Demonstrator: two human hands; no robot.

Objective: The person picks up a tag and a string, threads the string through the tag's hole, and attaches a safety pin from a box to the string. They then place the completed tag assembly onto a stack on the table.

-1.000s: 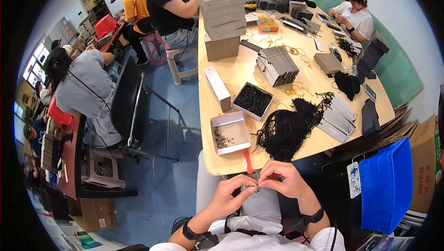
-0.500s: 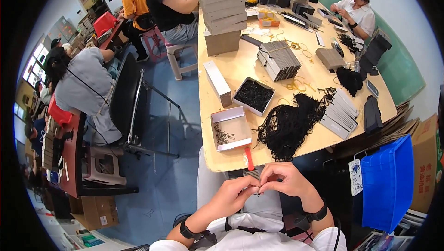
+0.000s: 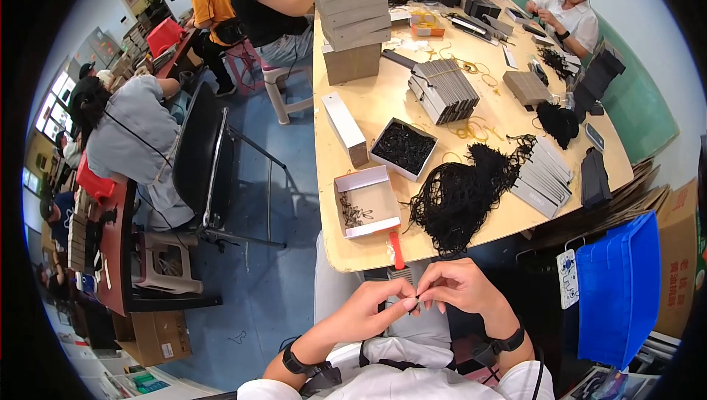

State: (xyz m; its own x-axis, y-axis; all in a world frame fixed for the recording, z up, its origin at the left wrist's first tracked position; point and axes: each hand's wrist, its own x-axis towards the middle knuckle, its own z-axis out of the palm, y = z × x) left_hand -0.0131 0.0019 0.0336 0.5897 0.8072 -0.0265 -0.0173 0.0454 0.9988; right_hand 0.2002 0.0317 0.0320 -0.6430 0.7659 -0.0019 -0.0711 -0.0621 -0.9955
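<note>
Over my lap, just off the table's near edge, both hands meet fingertip to fingertip. My left hand [image 3: 377, 310] is closed in a pinch of thumb and forefinger on a small black piece [image 3: 413, 309], mostly hidden by the fingers. My right hand [image 3: 458, 286] pinches at the same piece from the other side. A red-handled tool [image 3: 398, 251] lies at the table edge just beyond them. Farther on are an open white box [image 3: 398, 217] with small bronze-coloured metal bits, another box [image 3: 434, 158] full of small black pieces, and a tangled heap of black cords [image 3: 455, 205].
Grey flat strips [image 3: 543, 183] lie fanned right of the cords. A banded bundle of grey strips [image 3: 444, 94], a long white box [image 3: 342, 126] and stacked grey boxes [image 3: 352, 24] stand farther back. A blue bin [image 3: 618, 289] is at right. Other people sit around, one across the table [image 3: 571, 20].
The hands stay together over my lap. My right hand's fingers have shifted slightly, with more fingertips showing below the pinch. The view has moved a little.
</note>
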